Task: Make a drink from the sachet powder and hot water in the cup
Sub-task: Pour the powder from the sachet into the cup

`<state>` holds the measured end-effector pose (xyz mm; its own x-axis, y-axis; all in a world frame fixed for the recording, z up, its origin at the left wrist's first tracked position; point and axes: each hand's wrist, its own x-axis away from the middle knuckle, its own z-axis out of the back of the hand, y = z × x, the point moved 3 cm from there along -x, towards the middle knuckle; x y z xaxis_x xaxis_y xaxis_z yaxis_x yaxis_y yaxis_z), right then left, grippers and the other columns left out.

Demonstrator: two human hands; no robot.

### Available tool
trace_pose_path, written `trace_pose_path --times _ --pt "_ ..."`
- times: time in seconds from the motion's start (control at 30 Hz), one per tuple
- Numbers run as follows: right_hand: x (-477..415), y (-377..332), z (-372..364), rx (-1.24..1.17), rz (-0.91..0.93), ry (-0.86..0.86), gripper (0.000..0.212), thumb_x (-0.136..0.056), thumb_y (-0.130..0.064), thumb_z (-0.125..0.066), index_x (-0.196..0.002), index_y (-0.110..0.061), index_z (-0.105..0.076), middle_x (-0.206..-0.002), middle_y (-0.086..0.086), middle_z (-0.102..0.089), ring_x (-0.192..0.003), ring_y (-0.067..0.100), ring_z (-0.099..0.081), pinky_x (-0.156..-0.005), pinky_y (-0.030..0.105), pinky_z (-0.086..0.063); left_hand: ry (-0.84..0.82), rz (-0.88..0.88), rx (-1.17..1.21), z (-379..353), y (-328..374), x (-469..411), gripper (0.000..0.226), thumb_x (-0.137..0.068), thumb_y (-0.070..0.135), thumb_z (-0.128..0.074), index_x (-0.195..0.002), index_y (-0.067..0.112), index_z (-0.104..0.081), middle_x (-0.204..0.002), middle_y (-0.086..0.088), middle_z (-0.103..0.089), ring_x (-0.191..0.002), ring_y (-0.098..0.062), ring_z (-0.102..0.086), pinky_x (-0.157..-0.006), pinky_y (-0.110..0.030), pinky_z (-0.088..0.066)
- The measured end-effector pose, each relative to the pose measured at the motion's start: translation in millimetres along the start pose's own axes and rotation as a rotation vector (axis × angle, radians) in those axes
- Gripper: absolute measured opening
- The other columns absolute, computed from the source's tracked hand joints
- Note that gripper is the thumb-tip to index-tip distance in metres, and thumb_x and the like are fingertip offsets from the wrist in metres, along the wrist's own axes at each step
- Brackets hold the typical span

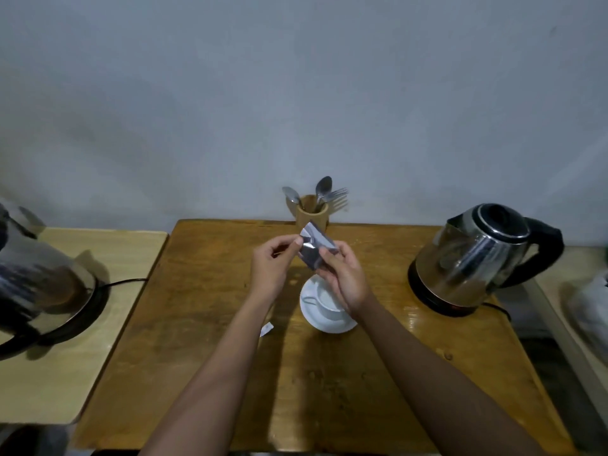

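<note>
A silvery sachet point(316, 246) is held up above the middle of the wooden table point(197, 340). My left hand point(271, 268) pinches its upper left corner with thumb and forefinger. My right hand point(343, 279) grips its lower right side. Just below my right hand stands a white cup point(324, 299) on a white saucer point(324, 320), partly hidden by that hand. A steel electric kettle point(477, 255) with a black handle sits on its base at the right of the table.
A wooden holder point(312, 215) with spoons and a fork stands at the table's back edge. A small torn white scrap point(266, 329) lies left of the saucer. A second kettle point(39, 284) sits on a paler table at left. Blurred items lie far right.
</note>
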<state>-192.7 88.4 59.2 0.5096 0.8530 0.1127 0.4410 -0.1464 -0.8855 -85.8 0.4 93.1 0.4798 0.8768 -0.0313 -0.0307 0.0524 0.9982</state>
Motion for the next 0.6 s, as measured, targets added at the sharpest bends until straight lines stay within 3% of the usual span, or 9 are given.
trace_pose_path --times 0.07,0.1,0.13,0.23,0.3,0.37,0.47,0.53,0.6 --pt "-0.1 -4.8 13.0 -0.068 -0.025 0.014 0.046 -0.064 -0.037 -0.08 -0.099 -0.014 -0.058 -0.103 0.01 -0.069 -0.096 0.019 -0.068 -0.087 0.033 -0.056 -0.044 -0.011 -0.003 -12.7 1.3 0.7 0.018 -0.082 0.012 -0.064 -0.097 0.005 -0.07 -0.095 -0.007 -0.069 -0.084 -0.006 -0.062 -0.071 -0.007 -0.05" --pt "0.8 -6.4 19.3 -0.064 -0.021 0.035 0.052 -0.06 -0.039 -0.081 -0.1 -0.015 -0.059 -0.105 0.01 -0.07 -0.099 0.022 -0.068 -0.09 0.037 -0.054 -0.069 -0.019 -0.01 -18.8 1.7 1.1 0.017 -0.082 0.012 -0.064 -0.097 0.006 -0.07 -0.096 -0.008 -0.069 -0.084 -0.005 -0.061 -0.071 -0.005 -0.049" --pt "2.0 -7.4 25.9 -0.035 -0.017 0.062 0.048 -0.063 -0.038 -0.08 -0.1 -0.016 -0.059 -0.105 0.01 -0.07 -0.099 0.022 -0.068 -0.091 0.04 -0.053 -0.103 -0.025 -0.02 -24.1 1.1 1.5 0.017 -0.082 0.013 -0.063 -0.096 0.007 -0.071 -0.096 -0.007 -0.069 -0.085 -0.004 -0.061 -0.072 -0.005 -0.049" --pt "3.8 -6.3 47.1 0.013 -0.02 0.145 0.013 -0.088 -0.017 -0.06 -0.101 -0.016 -0.057 -0.101 0.01 -0.067 -0.091 0.021 -0.068 -0.084 0.04 -0.054 -0.216 -0.017 -0.068 -34.5 -8.9 3.2 0.018 -0.086 0.016 -0.06 -0.101 0.013 -0.069 -0.101 -0.001 -0.069 -0.09 0.001 -0.06 -0.073 -0.003 -0.048" --pt "6.3 -6.5 60.4 0.07 -0.039 0.173 0.012 -0.092 -0.012 -0.055 -0.104 -0.013 -0.056 -0.099 0.01 -0.066 -0.089 0.021 -0.067 -0.078 0.035 -0.055 -0.227 0.038 -0.125 -33.7 -27.0 5.2 0.026 -0.088 0.02 -0.057 -0.111 0.011 -0.065 -0.11 -0.003 -0.066 -0.098 -0.006 -0.06 -0.076 -0.008 -0.049" --pt "11.0 -9.4 70.3 0.164 -0.079 0.226 0.019 -0.092 -0.012 -0.055 -0.111 -0.008 -0.054 -0.096 0.01 -0.063 -0.084 0.017 -0.064 -0.064 0.023 -0.055 -0.238 0.114 -0.241 -29.4 -51.8 8.6 0.031 -0.089 0.019 -0.055 -0.118 0.008 -0.059 -0.121 -0.009 -0.061 -0.105 -0.014 -0.056 -0.086 -0.02 -0.046" --pt "15.2 -11.0 83.5 0.341 -0.112 0.27 0.021 -0.093 -0.009 -0.054 -0.113 -0.003 -0.052 -0.077 0.003 -0.058 -0.053 -0.001 -0.058 -0.044 0.01 -0.044 -0.357 0.153 -0.519 -26.4 -86.4 16.6 0.037 -0.088 0.018 -0.055 -0.124 0.009 -0.053 -0.13 -0.012 -0.054 -0.112 -0.02 -0.051 -0.093 -0.029 -0.041" --pt "15.7 -11.4 88.9 0.499 -0.119 0.249 0.014 -0.093 -0.008 -0.053 -0.106 -0.005 -0.053 -0.071 -0.001 -0.057 -0.046 -0.003 -0.055 -0.044 0.01 -0.042 -0.383 0.118 -0.628 -27.3 -95.3 20.4 0.036 -0.088 0.015 -0.055 -0.124 0.008 -0.053 -0.129 -0.013 -0.054 -0.115 -0.025 -0.051 -0.091 -0.026 -0.037" --pt "14.0 -12.5 90.7 0.705 -0.109 0.231 0.013 -0.092 -0.009 -0.054 -0.105 -0.005 -0.055 -0.078 0.002 -0.061 -0.058 0.002 -0.057 -0.05 0.013 -0.044 -0.348 0.073 -0.671 -28.4 -95.6 20.8 0.034 -0.088 0.012 -0.054 -0.121 0.007 -0.056 -0.126 -0.014 -0.058 -0.114 -0.026 -0.052 -0.089 -0.025 -0.036"
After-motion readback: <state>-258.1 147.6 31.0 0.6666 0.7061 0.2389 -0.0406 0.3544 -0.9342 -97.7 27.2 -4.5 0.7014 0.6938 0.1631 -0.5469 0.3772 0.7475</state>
